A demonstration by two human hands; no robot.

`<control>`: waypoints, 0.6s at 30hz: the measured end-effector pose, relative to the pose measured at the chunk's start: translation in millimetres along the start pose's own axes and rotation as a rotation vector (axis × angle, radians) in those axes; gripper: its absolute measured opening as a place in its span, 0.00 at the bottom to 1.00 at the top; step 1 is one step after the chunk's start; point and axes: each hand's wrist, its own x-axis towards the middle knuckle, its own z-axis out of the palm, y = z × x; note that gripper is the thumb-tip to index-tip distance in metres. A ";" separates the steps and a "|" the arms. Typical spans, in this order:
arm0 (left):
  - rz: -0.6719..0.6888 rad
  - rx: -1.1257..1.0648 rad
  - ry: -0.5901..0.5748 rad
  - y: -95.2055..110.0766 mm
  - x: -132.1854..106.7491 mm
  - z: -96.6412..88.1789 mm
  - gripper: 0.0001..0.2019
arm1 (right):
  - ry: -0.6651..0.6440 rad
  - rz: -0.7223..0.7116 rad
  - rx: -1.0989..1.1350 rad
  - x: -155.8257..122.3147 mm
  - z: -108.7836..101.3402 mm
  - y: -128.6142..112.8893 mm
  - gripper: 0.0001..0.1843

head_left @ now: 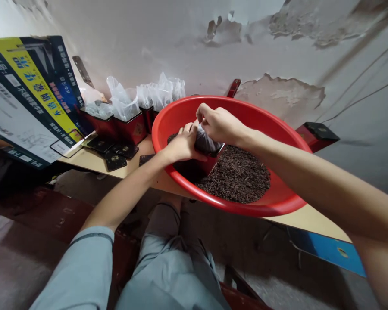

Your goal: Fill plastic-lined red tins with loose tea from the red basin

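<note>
A red basin (233,209) on the table holds a heap of dark brown, short, twig-like pieces (242,176). Inside it stands a red tin (209,165), lined with a clear plastic bag (207,141) that looks full of dark contents. My left hand (185,144) is wrapped round the tin's near left side. Above the tin, my right hand (220,124) has its fingers pinched together on the top of the bag.
Several red tins (131,128) with plastic bags sticking out stand left of the basin. Dark square lids (114,155) lie before them. A large printed cardboard box (32,94) is at far left. Another red tin with a dark lid (320,133) sits behind the basin's right side, near the wall.
</note>
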 end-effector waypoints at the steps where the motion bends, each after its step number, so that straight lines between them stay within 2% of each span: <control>1: 0.052 -0.024 -0.027 -5.3 3.8 -6.4 0.60 | -0.007 -0.019 0.037 -2.5 1.4 -1.5 0.15; 4: 0.143 -0.091 -0.137 -15.6 10.6 -28.5 0.51 | 0.012 -0.060 0.135 -7.9 8.9 -1.4 0.13; 6: 0.151 -0.099 -0.176 -18.8 10.0 -35.7 0.44 | 0.024 -0.084 0.165 -7.5 17.5 0.7 0.12; 8: 0.127 -0.072 -0.181 -21.9 5.6 -34.4 0.42 | -0.010 -0.103 0.147 -4.2 27.4 1.1 0.11; 12: 0.010 0.057 -0.194 -31.7 -9.7 -22.3 0.46 | -0.179 -0.144 0.005 5.3 41.5 -8.9 0.12; 15: -0.084 0.111 -0.183 -38.2 -20.4 -20.1 0.48 | -0.284 -0.190 -0.060 8.0 42.5 -17.6 0.14; 18: -0.058 0.082 -0.159 -41.3 -25.9 -23.3 0.47 | -0.295 -0.141 -0.088 1.8 40.5 -17.9 0.16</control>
